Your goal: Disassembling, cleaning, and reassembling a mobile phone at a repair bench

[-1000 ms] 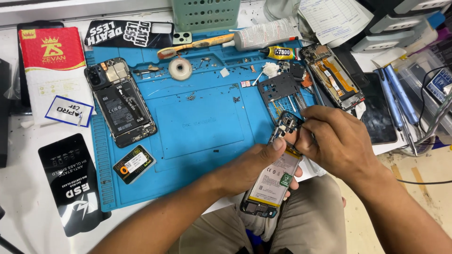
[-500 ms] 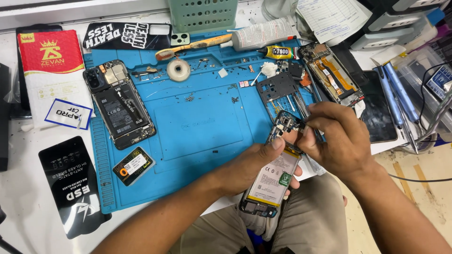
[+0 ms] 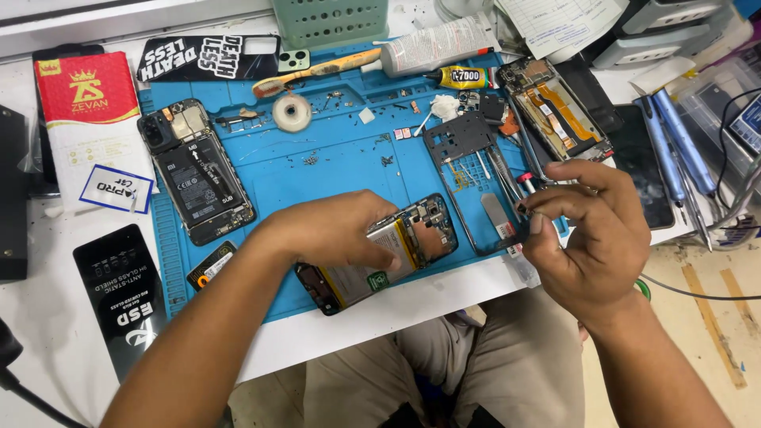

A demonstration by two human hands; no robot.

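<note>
Left hand (image 3: 337, 230) presses down on opened phone (image 3: 380, 254) at lower centre, on blue mat (image 3: 317, 170); right hand (image 3: 590, 234), centre right, fingertips pinched, what they grip too small to tell

1. Bright, even overhead light is flooding the white worktable (image 3: 444, 305).
2. Soft shadows are falling beneath the left hand (image 3: 329, 230) and right hand (image 3: 590, 234).
3. Mild glare is showing on the blue rubber repair mat (image 3: 317, 170); edges are bending slightly.
</note>
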